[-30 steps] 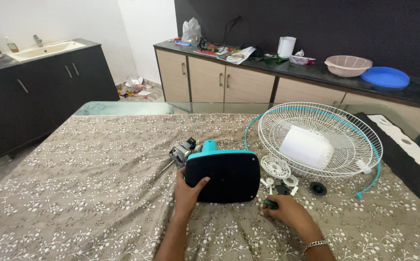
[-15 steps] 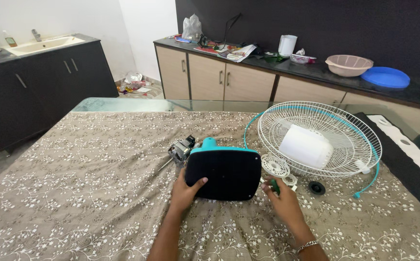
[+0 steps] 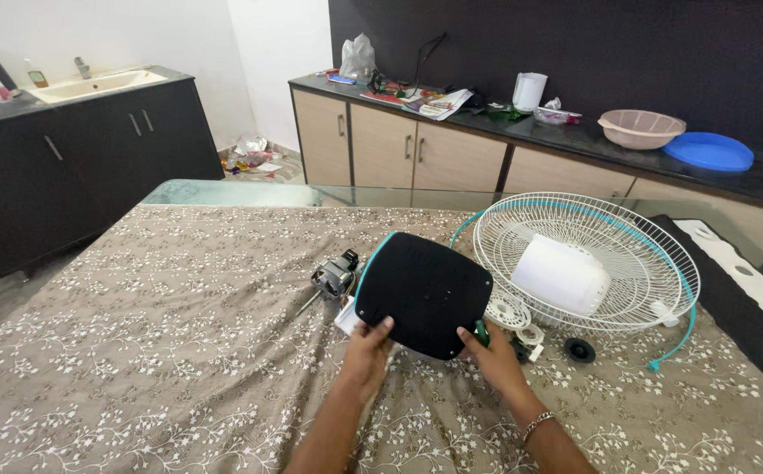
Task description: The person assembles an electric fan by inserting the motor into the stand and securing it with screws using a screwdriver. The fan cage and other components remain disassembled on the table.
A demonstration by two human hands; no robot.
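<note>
- Brown flowered cloth (image 3: 162,333) covers the glass-edged worktop (image 3: 223,193); dark and beige cabinets line the walls behind.
- White wire fan guard (image 3: 609,237) lies near the worktop's right edge, with a white motor cover (image 3: 561,274) resting inside it.
- Black fan base (image 3: 422,294), teal-rimmed, is tilted up at mid-worktop, left hand (image 3: 368,347) and right hand (image 3: 487,347) gripping its lower edge, fingers curled on it.
- Metal motor (image 3: 333,275) lies just left of the base.
- Pink basin (image 3: 642,128) and blue plate (image 3: 708,151) sit on the far counter; the basin's contents cannot be seen.
</note>
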